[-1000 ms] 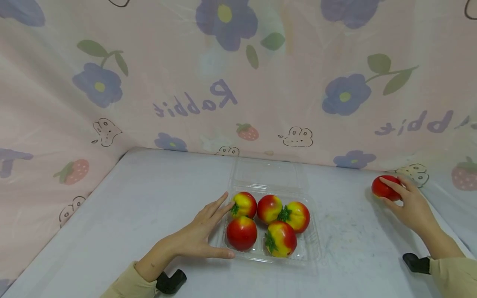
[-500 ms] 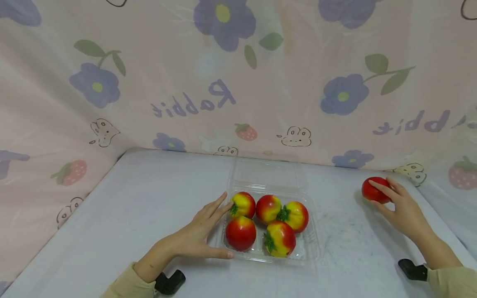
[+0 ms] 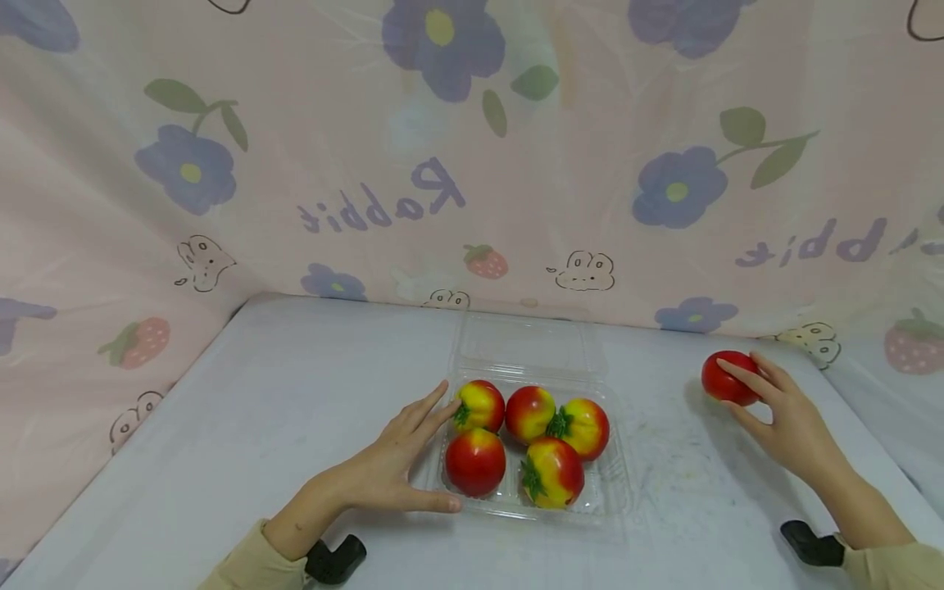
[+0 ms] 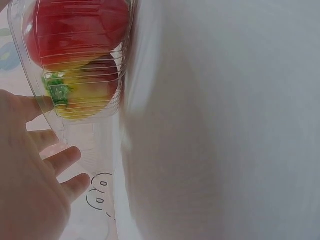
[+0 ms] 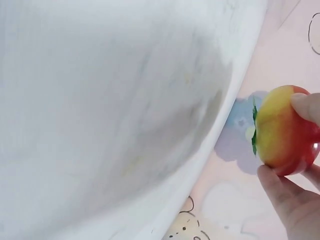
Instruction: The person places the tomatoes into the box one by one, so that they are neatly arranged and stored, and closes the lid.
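My right hand (image 3: pixel 792 422) holds a red-and-yellow tomato (image 3: pixel 726 378) between thumb and fingers, above the right side of the table. In the right wrist view this tomato (image 5: pixel 282 131) shows a yellow lower side and green leaves facing down toward the table. My left hand (image 3: pixel 394 459), fingers spread and fairly straight, touches the left rim of a clear plastic clamshell box (image 3: pixel 615 496). Several similar tomatoes lie inside, among them a mostly red one (image 3: pixel 475 463) at the front left. Through the box wall, the left wrist view shows a leafy tomato (image 4: pixel 85 92) beside the fingertips.
The box's clear lid (image 3: pixel 527 344) lies folded back behind it. A white table (image 3: pixel 295 393) reaches back to a printed curtain (image 3: pixel 516 205), which also closes off the left and right sides. A black wrist mount (image 3: pixel 335 560) sits below each hand.
My right hand has carried the tomato leftward and slightly toward me, nearer the box. The left hand and the tomatoes in the box have stayed in place.
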`<state>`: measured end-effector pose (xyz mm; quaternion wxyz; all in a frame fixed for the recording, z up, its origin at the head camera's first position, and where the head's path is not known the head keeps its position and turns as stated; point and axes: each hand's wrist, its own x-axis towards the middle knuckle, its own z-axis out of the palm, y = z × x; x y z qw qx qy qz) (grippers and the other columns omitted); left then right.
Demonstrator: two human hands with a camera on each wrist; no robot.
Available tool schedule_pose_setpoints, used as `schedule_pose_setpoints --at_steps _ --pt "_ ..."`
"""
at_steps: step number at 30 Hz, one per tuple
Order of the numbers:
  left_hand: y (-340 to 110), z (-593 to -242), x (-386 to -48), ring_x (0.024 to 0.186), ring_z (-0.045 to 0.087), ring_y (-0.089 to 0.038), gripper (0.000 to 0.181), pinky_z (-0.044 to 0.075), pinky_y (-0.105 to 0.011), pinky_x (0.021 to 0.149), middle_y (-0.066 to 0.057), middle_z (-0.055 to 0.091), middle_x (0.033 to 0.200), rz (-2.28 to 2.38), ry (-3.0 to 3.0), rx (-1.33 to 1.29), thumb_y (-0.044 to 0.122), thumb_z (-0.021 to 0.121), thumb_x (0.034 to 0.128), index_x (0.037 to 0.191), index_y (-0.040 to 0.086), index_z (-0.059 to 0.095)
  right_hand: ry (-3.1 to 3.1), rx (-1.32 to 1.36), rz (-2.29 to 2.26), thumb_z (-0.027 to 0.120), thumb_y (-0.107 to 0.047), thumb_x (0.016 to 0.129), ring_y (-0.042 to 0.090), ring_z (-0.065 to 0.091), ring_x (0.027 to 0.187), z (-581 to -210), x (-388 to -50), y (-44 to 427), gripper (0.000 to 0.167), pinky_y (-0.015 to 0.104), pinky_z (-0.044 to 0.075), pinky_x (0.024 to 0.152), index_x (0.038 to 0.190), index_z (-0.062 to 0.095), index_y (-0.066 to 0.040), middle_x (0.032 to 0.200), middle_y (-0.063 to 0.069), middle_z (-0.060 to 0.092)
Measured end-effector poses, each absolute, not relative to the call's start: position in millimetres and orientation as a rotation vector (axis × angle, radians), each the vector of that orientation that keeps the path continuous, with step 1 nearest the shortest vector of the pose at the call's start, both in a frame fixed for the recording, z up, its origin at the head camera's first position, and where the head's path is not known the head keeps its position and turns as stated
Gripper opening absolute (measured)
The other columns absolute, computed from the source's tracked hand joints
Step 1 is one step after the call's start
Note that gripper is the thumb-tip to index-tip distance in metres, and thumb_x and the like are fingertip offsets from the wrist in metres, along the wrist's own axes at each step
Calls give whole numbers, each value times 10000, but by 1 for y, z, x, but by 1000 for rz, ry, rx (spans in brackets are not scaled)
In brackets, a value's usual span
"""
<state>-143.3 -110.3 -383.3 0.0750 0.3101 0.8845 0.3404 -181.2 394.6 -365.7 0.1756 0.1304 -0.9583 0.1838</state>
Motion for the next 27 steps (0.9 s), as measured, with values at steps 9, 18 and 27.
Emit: schedule_pose_setpoints --at_steps 9,18,27 --pt "-111 -386 -144 1450 138 -359 1034 222 -701 1067 48 -31 1626 1022 2656 928 604 724 726 1543 287 177 -2676 419 531 739 41 768 578 374 1189 -365 -178 382 615 726 400 756 1337 511 -3 1431 350 320" --pt "-111 -386 -144 1451 132 -359 1035 210 -697 1075 73 -47 1622 1020 2654 936 602 723 728 1544 280 174 -2632 472 534 753 64 736 561 402 1176 -362 -174 371 640 718 416 744 1330 529 -19 1422 331 349" --pt "-111 -386 -144 1451 137 -342 1037 223 -695 1071 57 -45 1624 1015 2656 940 602 722 727 1545 273 176 -2598 512 525 767 57 725 533 442 1161 -361 -174 362 659 675 419 744 1334 546 -62 1412 310 382"
